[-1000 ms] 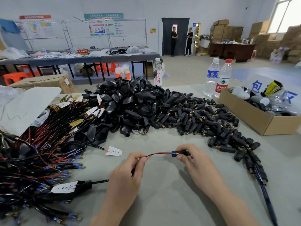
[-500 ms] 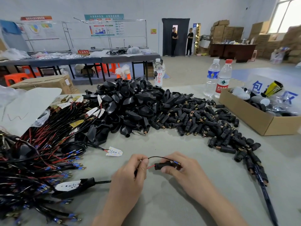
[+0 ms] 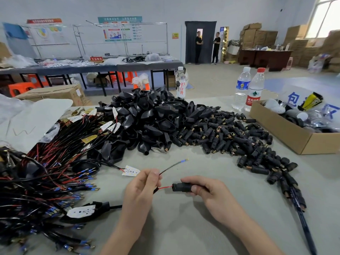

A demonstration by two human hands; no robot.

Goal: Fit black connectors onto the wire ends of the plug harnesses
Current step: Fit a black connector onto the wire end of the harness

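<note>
Hands drawn apart: the right hand [image 3: 211, 194] grips the black connector [image 3: 181, 187], lying left-right at lower centre, red wire [image 3: 164, 187] in its left end; the left hand [image 3: 141, 188] pinches both wires, black wire [image 3: 173, 165] tip free, above the connector.

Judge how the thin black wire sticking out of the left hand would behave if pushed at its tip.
Probably springy, not limp: the black wire juts up unsupported from the left hand with only a slight curve. Likely very light: it is thin, and a fingertip pinch holds it. A push would likely bend it aside.
</note>
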